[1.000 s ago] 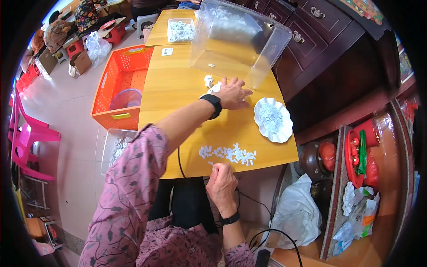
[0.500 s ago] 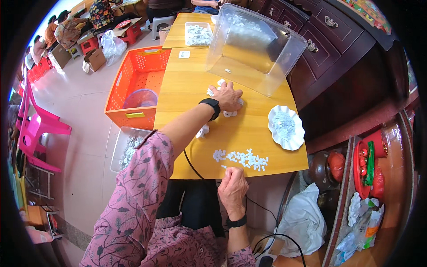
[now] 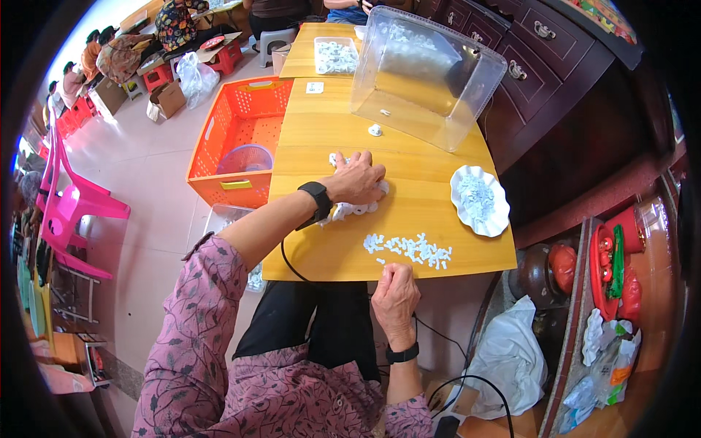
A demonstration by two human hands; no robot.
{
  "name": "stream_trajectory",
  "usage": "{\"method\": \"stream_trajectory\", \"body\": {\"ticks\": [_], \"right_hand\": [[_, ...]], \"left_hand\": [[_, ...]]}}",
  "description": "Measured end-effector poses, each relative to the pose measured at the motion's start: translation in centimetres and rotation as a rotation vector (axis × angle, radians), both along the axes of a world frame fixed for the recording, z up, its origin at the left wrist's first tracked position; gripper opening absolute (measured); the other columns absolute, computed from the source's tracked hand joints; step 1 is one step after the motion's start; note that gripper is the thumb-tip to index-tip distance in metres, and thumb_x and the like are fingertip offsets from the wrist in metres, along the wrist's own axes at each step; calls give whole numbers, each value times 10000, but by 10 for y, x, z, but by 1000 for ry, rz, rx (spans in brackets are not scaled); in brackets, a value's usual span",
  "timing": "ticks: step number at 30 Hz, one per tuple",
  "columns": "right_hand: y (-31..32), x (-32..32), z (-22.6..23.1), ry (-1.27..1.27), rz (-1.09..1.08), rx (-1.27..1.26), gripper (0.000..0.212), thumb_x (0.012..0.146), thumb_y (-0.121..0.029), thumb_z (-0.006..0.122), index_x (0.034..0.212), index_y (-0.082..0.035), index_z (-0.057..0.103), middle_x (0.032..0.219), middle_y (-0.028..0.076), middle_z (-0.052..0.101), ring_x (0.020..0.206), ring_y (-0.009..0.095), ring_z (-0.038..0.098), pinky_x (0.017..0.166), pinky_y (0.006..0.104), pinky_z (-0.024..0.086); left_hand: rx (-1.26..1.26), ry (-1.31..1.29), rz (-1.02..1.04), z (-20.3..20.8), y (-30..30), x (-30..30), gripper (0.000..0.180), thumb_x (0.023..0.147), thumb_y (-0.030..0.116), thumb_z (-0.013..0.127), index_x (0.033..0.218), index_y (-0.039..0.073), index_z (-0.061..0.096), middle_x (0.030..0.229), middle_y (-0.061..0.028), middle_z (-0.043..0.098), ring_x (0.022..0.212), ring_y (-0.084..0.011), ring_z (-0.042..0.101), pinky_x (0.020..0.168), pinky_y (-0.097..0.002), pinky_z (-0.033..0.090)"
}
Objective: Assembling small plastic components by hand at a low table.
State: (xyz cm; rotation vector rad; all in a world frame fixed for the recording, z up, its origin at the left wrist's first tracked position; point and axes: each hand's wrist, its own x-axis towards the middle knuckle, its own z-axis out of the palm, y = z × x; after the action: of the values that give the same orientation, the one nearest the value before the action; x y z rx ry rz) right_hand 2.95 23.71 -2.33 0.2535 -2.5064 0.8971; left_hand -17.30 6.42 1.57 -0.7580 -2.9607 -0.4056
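My left hand point(image 3: 356, 181) lies palm down across the table point(image 3: 314, 255), fingers apart and bent over a loose cluster of white plastic parts point(image 3: 354, 209). Some of these parts poke out around the fingers; the rest are under the palm. Beyond the hand a single round white part point(image 3: 375, 130) sits alone. At the near table edge my right hand point(image 3: 395, 296) is closed, thumb against the fingers, and whatever it may hold is hidden. Just past it a strip of small white pegs point(image 3: 412, 250) is spread out. A white fluted dish point(image 3: 502, 217) holds many more little pieces.
A large clear bin point(image 3: 423, 131) stands tilted at the back, beside a small tray point(image 3: 317, 57) of white parts. An orange crate point(image 3: 219, 135) adjoins the table's left side. Dark drawers point(image 3: 544, 66) line the right. A black cable point(image 3: 288, 264) crosses the near left edge.
My left hand has swept toward me and to the left, bringing the white parts with it and leaving one behind. My right hand stays closed near the table edge. The view has shifted slightly.
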Motion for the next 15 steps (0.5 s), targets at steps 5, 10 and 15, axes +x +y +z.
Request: {"method": "stream_trajectory", "body": {"ticks": [5,10,15], "right_hand": [[2,-1,1,6,9,10,104,938,-93,584,992,-51,506,887,147,564,801,369,601,683,459,485],[1,2,4,-13,10,25,103,930,-70,585,995,-49,508,880,149,565,799,369,606,675,461,484],[-2,4,4,6,18,35,96,930,-64,584,993,-50,513,871,152,570,779,373,606,661,463,482]], "left_hand": [[16,-110,-69,15,-1,10,363,823,399,688,1031,101,692,1070,-187,568,1075,-369,527,890,-584,357],[127,-68,-29,18,1,-49,413,830,446,693,997,68,682,1095,-216,578,1110,-417,533,938,-506,418],[186,-23,16,2,2,-113,526,812,491,704,1075,36,679,1205,-270,554,1157,-453,514,990,-506,438]]}}
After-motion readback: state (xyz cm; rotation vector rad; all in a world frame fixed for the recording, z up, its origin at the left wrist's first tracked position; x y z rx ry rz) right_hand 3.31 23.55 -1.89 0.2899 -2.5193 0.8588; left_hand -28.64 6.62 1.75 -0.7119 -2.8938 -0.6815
